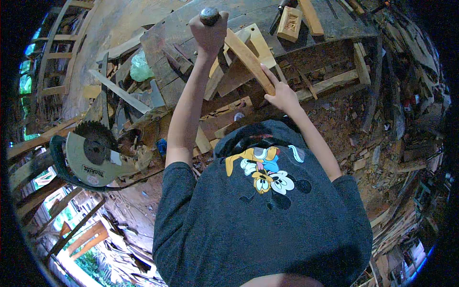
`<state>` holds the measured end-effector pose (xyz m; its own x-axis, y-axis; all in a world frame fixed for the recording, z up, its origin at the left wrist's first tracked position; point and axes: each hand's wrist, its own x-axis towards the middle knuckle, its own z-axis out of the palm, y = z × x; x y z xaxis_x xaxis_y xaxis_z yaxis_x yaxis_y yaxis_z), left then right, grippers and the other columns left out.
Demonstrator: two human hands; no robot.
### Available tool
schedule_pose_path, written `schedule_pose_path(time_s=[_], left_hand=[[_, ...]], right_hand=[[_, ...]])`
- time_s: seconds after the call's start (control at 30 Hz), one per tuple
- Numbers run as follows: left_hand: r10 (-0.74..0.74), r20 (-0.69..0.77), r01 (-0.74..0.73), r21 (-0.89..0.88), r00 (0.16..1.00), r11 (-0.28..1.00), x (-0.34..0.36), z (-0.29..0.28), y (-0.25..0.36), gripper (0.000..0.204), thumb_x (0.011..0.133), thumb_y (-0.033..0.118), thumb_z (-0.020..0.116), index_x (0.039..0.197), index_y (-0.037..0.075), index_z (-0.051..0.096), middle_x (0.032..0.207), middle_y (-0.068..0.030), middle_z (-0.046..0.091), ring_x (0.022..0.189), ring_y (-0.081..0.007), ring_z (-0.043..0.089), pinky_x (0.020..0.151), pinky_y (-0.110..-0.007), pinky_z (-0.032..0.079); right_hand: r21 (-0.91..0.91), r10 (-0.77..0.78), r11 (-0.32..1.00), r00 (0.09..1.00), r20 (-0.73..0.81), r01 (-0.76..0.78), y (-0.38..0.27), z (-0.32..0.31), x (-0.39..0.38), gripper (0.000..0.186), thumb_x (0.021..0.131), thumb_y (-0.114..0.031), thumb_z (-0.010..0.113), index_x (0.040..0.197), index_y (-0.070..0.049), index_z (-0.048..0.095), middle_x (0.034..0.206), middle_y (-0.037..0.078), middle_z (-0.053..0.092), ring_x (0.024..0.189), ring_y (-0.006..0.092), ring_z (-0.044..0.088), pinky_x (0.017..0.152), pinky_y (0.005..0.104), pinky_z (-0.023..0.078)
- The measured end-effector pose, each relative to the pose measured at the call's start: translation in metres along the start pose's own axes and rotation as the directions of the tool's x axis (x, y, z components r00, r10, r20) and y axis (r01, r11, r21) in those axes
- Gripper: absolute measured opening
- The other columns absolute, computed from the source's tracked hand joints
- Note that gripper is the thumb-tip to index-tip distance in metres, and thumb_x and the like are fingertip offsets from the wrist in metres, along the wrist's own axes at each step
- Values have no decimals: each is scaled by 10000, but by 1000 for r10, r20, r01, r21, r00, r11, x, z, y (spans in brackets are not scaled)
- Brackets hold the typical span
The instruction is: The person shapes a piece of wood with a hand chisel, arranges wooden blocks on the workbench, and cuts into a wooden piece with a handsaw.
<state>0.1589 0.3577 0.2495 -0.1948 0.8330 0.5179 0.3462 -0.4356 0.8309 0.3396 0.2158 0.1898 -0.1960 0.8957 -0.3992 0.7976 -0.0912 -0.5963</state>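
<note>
My left hand (209, 36) is raised at the top middle, wrapped round an upright tool with a round metal end (209, 16) showing above the fist; the rest of the tool is mostly hidden. My right hand (280, 91) grips the near end of a light wooden slat (247, 58), which runs diagonally up toward my left fist. Beneath the slat lie pale board pieces (258, 44) on a worn wooden workbench (337, 24). To the right of these are a carved wooden block (289, 24) and another plank (310, 14).
A circular saw (93, 155) with exposed toothed blade stands at the left. Loose planks (119, 91) and a green plastic bag (140, 67) lie left of the bench. A wooden ladder-like frame (57, 57) is at far left, and wood scraps (344, 143) litter the ground at right.
</note>
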Motion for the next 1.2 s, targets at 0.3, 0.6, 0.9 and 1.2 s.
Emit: schedule_pose_path(time_s=[0.3,0.6,0.9,1.2], left_hand=[[88,22,-89,65,996,994,-5,4,4,212,641,106,578,490,19,457,424,-18,439,408,-73,434,404,-238,368],[134,76,-144,156,988,977,-18,3,28,182,670,134,571,549,19,498,486,-42,492,458,-126,492,483,-255,414],[-111,287,-16,408,952,913,-32,-1,5,214,745,182,559,901,37,540,861,-53,556,788,-117,493,724,-280,391],[180,-14,-180,-35,984,983,-28,6,30,183,616,157,621,548,25,514,455,-81,486,423,-129,484,441,-266,399]], right_hand=[[198,-60,976,987,-152,90,-4,-37,-5,771,575,-179,587,1253,-287,237,920,198,554,862,320,537,830,358,400],[248,-245,842,750,-615,479,-74,-118,-73,604,603,-113,629,1159,-91,396,1011,139,514,942,215,494,789,310,402],[-388,-538,839,685,-491,381,-82,-155,-78,576,513,-45,649,1056,-62,459,822,117,528,744,250,551,648,303,449],[-93,-392,916,823,-410,390,-54,-162,-83,754,440,-84,710,1127,-55,400,1042,125,496,932,204,521,794,300,420]])
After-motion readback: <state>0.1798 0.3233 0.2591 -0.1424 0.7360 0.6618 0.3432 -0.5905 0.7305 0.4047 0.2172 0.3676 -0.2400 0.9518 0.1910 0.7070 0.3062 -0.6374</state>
